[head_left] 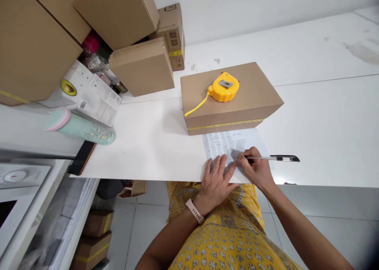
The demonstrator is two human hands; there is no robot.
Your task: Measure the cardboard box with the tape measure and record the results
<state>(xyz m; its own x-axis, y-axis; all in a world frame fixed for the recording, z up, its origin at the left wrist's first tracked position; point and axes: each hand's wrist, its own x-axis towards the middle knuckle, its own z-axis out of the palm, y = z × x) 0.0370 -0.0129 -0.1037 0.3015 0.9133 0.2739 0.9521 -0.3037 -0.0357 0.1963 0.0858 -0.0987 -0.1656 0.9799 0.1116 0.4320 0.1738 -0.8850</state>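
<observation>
A printed sheet of paper [227,141] lies at the near edge of the white table [148,139]. My left hand [216,179] rests flat on it with fingers spread, a pale watch on the wrist. My right hand [256,167] is closed on a pen [275,158], its tip touching the sheet. Just behind the paper stands a flat cardboard box [254,94] with yellow tape along its side. A yellow tape measure [224,87] lies on top of the box, its strap trailing to the left.
Stacked cardboard boxes [142,66] crowd the back left. A white product box [89,92] and a mint-green bottle [81,128] lie on their sides at the left, beside a dark phone [81,157]. A scale [17,177] sits lower left; more boxes [96,232] stand on the floor.
</observation>
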